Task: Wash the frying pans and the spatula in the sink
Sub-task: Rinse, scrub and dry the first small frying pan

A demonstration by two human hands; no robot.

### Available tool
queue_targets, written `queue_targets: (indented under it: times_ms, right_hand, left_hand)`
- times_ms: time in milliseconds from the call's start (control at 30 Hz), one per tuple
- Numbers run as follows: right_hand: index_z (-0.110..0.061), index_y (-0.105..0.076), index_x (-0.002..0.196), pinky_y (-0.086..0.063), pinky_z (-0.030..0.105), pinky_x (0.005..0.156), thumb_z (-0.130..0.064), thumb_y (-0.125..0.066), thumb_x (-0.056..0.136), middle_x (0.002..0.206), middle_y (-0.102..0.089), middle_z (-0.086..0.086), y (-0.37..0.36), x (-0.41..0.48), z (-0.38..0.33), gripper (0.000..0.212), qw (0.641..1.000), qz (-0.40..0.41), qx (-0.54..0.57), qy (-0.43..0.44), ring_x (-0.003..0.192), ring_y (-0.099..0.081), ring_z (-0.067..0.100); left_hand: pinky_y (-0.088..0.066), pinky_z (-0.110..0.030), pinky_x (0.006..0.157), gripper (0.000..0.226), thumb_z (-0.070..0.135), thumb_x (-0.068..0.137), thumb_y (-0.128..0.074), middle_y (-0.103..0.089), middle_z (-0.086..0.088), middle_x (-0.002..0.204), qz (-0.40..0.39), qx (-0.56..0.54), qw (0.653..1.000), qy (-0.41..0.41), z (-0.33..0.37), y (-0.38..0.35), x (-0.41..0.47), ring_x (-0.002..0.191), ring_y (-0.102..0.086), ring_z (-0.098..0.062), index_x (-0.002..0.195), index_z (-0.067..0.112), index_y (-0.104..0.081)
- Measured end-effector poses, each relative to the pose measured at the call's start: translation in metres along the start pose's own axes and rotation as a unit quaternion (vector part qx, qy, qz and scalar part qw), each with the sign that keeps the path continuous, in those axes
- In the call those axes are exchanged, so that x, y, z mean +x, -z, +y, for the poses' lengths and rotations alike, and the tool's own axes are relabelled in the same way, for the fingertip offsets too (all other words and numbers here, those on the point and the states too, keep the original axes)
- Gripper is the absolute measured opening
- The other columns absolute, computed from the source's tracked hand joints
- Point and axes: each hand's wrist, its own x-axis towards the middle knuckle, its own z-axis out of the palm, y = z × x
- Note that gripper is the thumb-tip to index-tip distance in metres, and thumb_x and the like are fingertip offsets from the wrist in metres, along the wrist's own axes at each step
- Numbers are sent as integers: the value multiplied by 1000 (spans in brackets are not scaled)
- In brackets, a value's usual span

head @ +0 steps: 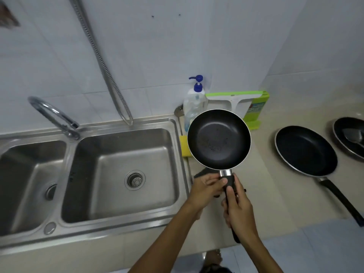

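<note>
At the far left is the steel sink point(118, 124), two basins side by side. The curved faucet point(49, 113) stands on the rim between them, and a metal hose point(102, 62) hangs down the tiled wall behind. The larger right basin has a round drain strainer point(135, 179) in its floor.

Just right of the sink, a yellow sponge point(184, 146) lies on the desk point(266, 184). Behind it, against the wall, is a clear soap bottle point(194, 103) with a blue pump.

The small frying pan point(219, 139) is held up over the desk just beside the sink's right edge. Its dark inside faces up, with a few specks on the bottom, and it covers part of the sponge and bottle.

The left hand point(204, 189) pinches the pan's black handle point(228, 180) near the metal collar, thumb on top. The right hand point(239, 209) is curled round the handle lower down.

Behind the pan, a green-and-white squeegee point(234, 99) and a green box point(258, 109) lean against the wall.

Further right, a larger frying pan point(305, 150) sits flat on the desk, its handle pointing toward the near right corner. At the frame's right edge is a third pan point(348, 138) with the spatula point(354, 135) lying in it.
</note>
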Motion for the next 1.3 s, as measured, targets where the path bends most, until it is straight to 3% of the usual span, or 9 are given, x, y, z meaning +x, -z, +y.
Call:
queue_targets:
  times_ms: [167, 433, 600, 667, 767, 900, 1000, 1100, 1300]
  right_hand:
    - [-60, -33, 147, -46, 32, 85, -73, -41, 93, 109, -57, -14, -113, -17, -24, 57, 998, -58, -10, 11, 92, -55, 8]
    - [-57, -39, 143, -41, 32, 82, -88, -38, 80, 106, -50, -11, -271, -16, -31, 70, 988, -155, -13, 8, 94, -49, 13]
    - [-67, -45, 127, -41, 28, 61, -50, -43, 101, 80, -61, -14, -302, -11, -51, 31, 979, -199, -33, 16, 65, -53, 3]
    - [-73, -47, 116, -43, 32, 58, -36, -43, 106, 67, -63, -6, -307, -5, -57, 38, 978, -204, -42, 16, 56, -54, 8]
    - [-70, -45, 114, -42, 30, 50, -31, -42, 107, 64, -62, 0, -319, 4, -67, 40, 978, -205, -46, -2, 48, -51, 12]
    - [-58, -47, 127, -41, 25, 44, -29, -42, 107, 69, -62, 6, -330, 11, -73, 35, 977, -207, -44, -15, 47, -49, 11]
    - [-50, -49, 137, -40, 23, 42, -30, -42, 107, 69, -61, 6, -337, 17, -74, 36, 977, -206, -52, -24, 46, -47, 10]
    - [-45, -48, 142, -39, 24, 42, -31, -42, 107, 67, -59, 6, -340, 19, -72, 38, 974, -216, -56, -28, 47, -46, 10]
    - [-43, -42, 148, -40, 23, 45, -33, -42, 107, 68, -59, 4, -345, 19, -68, 43, 968, -236, -79, -39, 48, -48, 8]
  left_hand:
    - [-58, -30, 84, 29, 13, 87, -78, -78, -11, 103, 105, 9, 994, -20, 19, 113, -39, 92, -73, -19, 112, 0, -72]
    - [-53, -19, 69, 20, 15, 92, -72, -76, 2, 80, 234, 140, 962, -26, 45, 253, -79, 70, -70, -1, 99, -5, -73]
    - [-61, -34, 78, 24, 22, 96, -66, -75, -9, 81, 176, 249, 948, 87, 92, 315, -83, 77, -73, -15, 90, 0, -75]
    - [-56, -37, 84, 28, 27, 97, -62, -74, -16, 95, 213, 395, 881, 149, 129, 345, -84, 93, -72, -30, 95, 3, -74]
    - [-49, -40, 91, 32, 28, 96, -54, -67, -21, 117, 341, 583, 733, 78, 183, 391, -70, 111, -63, -39, 110, 2, -67]
    - [-41, -51, 106, 46, 12, 94, -49, -43, -19, 148, 359, 633, 686, -5, 225, 428, -24, 134, -44, -40, 138, 1, -43]
    - [-31, -52, 115, 63, 6, 93, -47, -17, -19, 164, 312, 699, 643, 23, 229, 446, 1, 150, -20, -37, 151, -1, -25]
    - [-32, -51, 115, 64, 4, 93, -44, -13, -17, 165, 301, 733, 609, 31, 215, 462, 10, 153, -13, -33, 153, -3, -22]
    - [-42, -52, 108, 50, 1, 88, -42, -37, -23, 151, 363, 663, 652, -56, 178, 478, -1, 145, -32, -38, 137, -5, -47]
